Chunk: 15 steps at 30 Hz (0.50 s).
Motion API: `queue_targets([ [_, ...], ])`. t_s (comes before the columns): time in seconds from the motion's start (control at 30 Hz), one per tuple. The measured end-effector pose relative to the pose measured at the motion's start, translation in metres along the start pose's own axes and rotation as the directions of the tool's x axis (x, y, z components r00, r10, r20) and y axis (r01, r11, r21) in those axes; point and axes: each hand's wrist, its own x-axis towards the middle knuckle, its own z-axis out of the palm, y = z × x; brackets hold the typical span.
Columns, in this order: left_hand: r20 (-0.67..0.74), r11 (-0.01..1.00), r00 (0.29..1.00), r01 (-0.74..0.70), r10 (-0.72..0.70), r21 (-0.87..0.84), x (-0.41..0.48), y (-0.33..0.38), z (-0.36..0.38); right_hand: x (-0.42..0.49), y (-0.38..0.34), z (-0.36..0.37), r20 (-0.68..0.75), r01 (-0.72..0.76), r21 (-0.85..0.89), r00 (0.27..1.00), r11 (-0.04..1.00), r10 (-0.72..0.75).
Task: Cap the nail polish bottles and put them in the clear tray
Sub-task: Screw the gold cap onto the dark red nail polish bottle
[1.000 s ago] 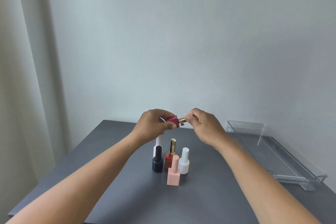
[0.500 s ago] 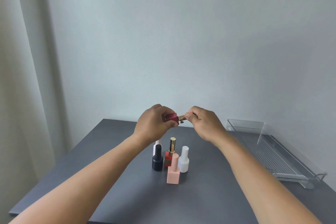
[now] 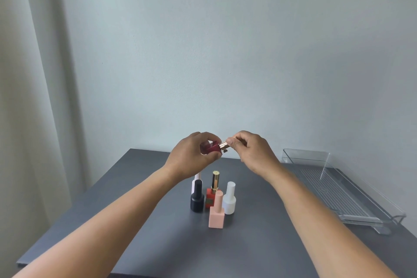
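Note:
My left hand (image 3: 191,156) holds a dark red nail polish bottle (image 3: 211,147) on its side, raised above the table. My right hand (image 3: 252,152) pinches its gold cap (image 3: 224,145), which sits at the bottle's neck. Below them stand several capped bottles in a cluster: a black one (image 3: 197,197), a red one with a gold cap (image 3: 213,189), a white one (image 3: 229,200), a pink one (image 3: 216,212) in front, and a pale one (image 3: 195,181) half hidden behind the black. The clear tray (image 3: 338,187) lies at the right, with nothing in it.
The dark grey table (image 3: 158,244) ends at a front-left edge near my left forearm. A pale wall stands behind it and a curtain (image 3: 27,97) hangs at the left. The tray reaches close to the table's right edge.
Both hands have risen slightly with the red bottle and cap. My left fingers have shifted their hold on the bottle, and the cap stays at the neck.

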Motion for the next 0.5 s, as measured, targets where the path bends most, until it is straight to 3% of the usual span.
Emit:
queue_targets([
  [0.33, 0.003, 0.985, 0.999, 0.043, -0.044, -0.167, -0.014, -0.003, -0.014, -0.006, -0.019, 0.005, 0.006, 0.036, 0.078, 0.999, 0.996, -0.036],
  [0.5, 0.035, 0.96, 0.996, 0.089, -0.083, -0.265, -0.03, -0.008, -0.021, -0.017, -0.026, 0.008, 0.015, 0.016, 0.234, 1.0, 0.972, -0.02],
])
